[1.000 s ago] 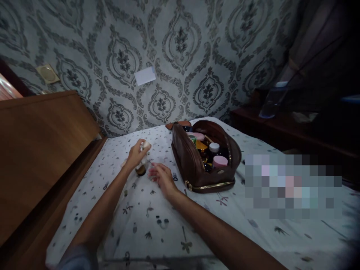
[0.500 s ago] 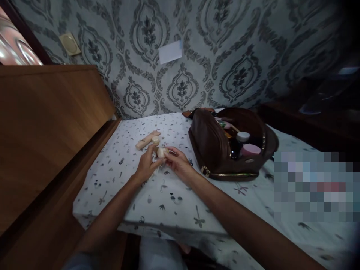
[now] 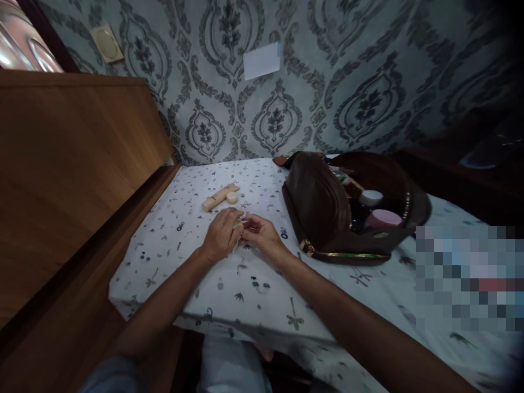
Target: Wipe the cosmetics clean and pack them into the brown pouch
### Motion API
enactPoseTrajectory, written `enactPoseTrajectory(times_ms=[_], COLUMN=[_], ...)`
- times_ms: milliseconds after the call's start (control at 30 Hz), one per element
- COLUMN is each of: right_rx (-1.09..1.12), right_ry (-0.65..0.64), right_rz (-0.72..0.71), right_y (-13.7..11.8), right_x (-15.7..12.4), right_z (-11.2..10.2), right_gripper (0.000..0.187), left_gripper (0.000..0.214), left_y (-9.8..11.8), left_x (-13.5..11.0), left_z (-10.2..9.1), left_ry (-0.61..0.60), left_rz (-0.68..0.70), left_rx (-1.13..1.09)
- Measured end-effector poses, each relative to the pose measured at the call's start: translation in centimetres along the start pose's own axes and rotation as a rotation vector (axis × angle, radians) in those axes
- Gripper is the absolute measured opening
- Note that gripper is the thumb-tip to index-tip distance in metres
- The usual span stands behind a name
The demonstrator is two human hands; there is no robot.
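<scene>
My left hand is closed around a small pale, yellowish round piece that looks like a little jar, mostly hidden by the fingers. Fingertips of my right hand pinch at its right side, close against the left fingers. A bit of thin white material shows just beneath the hands. Beyond them, on the patterned white cloth, lies a beige tube. Touching or very near the tube sits a small cream-coloured jar.
To the right stands an unzipped brown bag holding a white-capped container, a pink lid and other items. A wooden panel rises at the left. Behind is a wallpapered wall. A blurred-out patch covers the far right.
The left hand has turned over the small round piece, now covering most of it. Right fingers stay at its side. The view has shifted slightly, moving the bag rightward in the picture.
</scene>
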State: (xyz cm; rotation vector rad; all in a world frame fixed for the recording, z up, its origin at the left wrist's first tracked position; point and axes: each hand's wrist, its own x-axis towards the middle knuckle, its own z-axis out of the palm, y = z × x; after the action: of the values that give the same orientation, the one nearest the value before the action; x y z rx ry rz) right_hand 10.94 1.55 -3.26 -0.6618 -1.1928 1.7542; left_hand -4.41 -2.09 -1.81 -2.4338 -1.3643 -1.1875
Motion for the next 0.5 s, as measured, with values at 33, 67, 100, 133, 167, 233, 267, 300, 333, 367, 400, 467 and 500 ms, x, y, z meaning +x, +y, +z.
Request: enactPoseTrajectory(times_ms=[33, 67, 100, 133, 167, 233, 267, 300, 333, 367, 400, 467, 500], right_rx=[0.015, 0.037, 0.064, 0.094, 0.123, 0.155, 0.156, 0.148, 0.134, 0.118, 0.104, 0.076, 0.063], right_ry=[-0.004, -0.005, -0.001, 0.005, 0.013, 0.021, 0.018, 0.010, -0.005, -0.023, -0.037, -0.053, -0.054], right_rz=[0.021, 0.044, 0.068, 0.093, 0.119, 0.164, 0.181, 0.191, 0.194, 0.192, 0.185, 0.171, 0.167], right_y=[-0.1, -0.2, -0.3, -0.4, -0.6, -0.9, -1.0, -1.1, -1.2, -1.3, -1.4, -1.4, -1.4], right_x=[-0.1, -0.2, -0.3, -0.4, -0.6, -0.8, -0.9, -1.0, -1.0, -1.0, -1.1, -1.1, -1.1], right_z=[0.0, 0.1, 0.1, 0.2, 0.2, 0.3, 0.4, 0.4, 0.5, 0.5, 0.5, 0.6, 0.7], right_gripper=[0.051, 0.051, 0.051, 0.051, 0.052, 0.052, 0.052, 0.053, 0.054, 0.054, 0.056, 0.058, 0.059], left_gripper=[0.038, 0.039, 0.041, 0.043, 0.045, 0.050, 0.052, 0.055, 0.057, 0.059, 0.061, 0.064, 0.065], left_y=[0.0, 0.0, -0.1, -0.1, -0.2, -0.4, -0.5, -0.6, -0.7, -0.8, -0.8, -0.8, -0.8], left_x=[0.0, 0.1, 0.1, 0.1, 0.0, -0.1, -0.2, -0.3, -0.3, -0.4, -0.5, -0.6, -0.6], left_z=[-0.2, -0.3, -0.5, -0.6, -0.7, -0.7, -0.7, -0.6, -0.5, -0.4, -0.3, -0.1, 0.0], left_ry=[-0.013, -0.022, -0.028, -0.034, -0.040, -0.055, -0.066, -0.080, -0.096, -0.110, -0.121, -0.119, -0.108], left_rz=[-0.003, -0.011, -0.020, -0.027, -0.030, -0.030, -0.031, -0.039, -0.054, -0.076, -0.100, -0.132, -0.137], left_rx=[0.019, 0.031, 0.038, 0.040, 0.038, 0.025, 0.015, 0.006, -0.002, -0.011, -0.022, -0.047, -0.060])
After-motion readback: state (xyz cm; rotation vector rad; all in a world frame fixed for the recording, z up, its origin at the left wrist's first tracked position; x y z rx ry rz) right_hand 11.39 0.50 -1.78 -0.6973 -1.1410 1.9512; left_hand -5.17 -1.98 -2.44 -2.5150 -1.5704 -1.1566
